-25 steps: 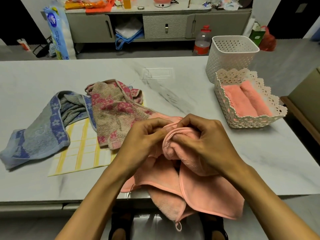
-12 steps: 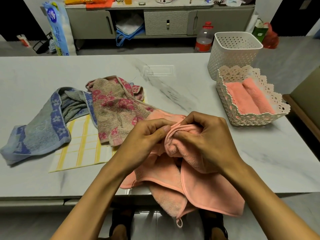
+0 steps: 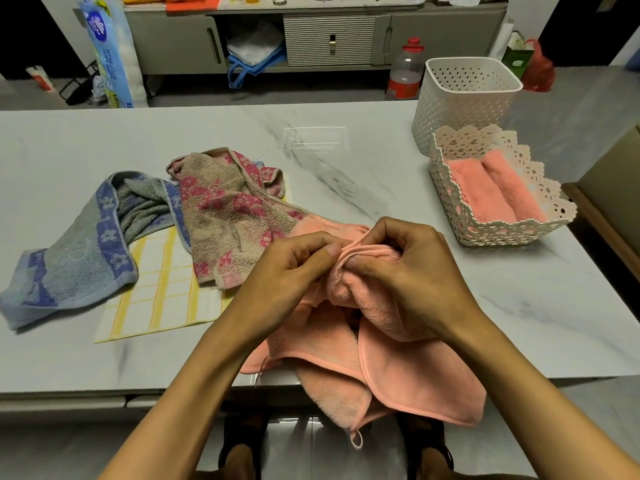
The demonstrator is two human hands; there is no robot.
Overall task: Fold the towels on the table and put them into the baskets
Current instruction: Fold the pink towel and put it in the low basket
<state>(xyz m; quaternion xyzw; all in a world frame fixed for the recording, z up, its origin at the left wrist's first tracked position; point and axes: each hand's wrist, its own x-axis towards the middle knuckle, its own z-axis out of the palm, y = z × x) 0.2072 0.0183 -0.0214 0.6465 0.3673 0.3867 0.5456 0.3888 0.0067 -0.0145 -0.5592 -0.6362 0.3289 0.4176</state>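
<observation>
A pink towel (image 3: 398, 375) is bunched at the near edge of the surface (image 3: 381, 161), its lower part hanging over. To its left, a crumpled beige floral towel (image 3: 228, 216) overlaps a rumpled blue-grey towel (image 3: 79, 258); both lie partly on a flat yellow-checked cloth (image 3: 162, 303). Far right, a lace-edged basket (image 3: 485, 233) holds two folded pink towels (image 3: 495, 192), with a taller perforated basket (image 3: 464, 95) just behind.

Dim, flat indoor light with soft shadows; wide-angle bending at the edges, perhaps slightly soft overall.

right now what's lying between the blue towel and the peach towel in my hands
The beige towel with pink flowers lies between the blue towel and the peach towel, as the head view shows.
</observation>
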